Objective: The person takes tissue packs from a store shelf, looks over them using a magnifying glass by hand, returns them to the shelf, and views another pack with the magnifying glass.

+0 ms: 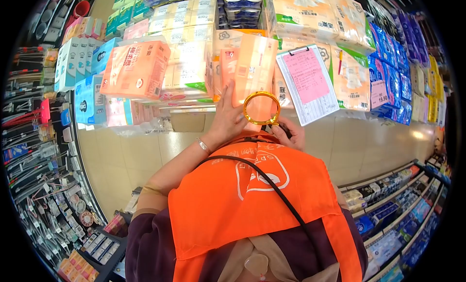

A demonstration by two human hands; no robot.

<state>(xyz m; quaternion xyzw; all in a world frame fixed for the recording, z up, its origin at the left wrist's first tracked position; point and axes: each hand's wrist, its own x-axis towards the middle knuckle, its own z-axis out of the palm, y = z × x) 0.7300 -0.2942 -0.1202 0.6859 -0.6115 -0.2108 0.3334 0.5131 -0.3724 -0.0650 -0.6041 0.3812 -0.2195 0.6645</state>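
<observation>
My left hand is at the left side of a long orange tissue pack, its fingers along the edge and partly hidden by it. The pack tilts up from near my apron towards the stacked goods. In my right hand is a magnifying glass with a gold-coloured rim, held by its dark handle over the lower part of the pack. A clipboard lies on the stacked packs to the right, carrying a pink handwritten sheet over a white form.
Wrapped tissue bundles are piled in front, with an orange bundle at the left. A pen rests beside the clipboard. A price card stands at right. Hanging goods line the left; shelves lie behind right.
</observation>
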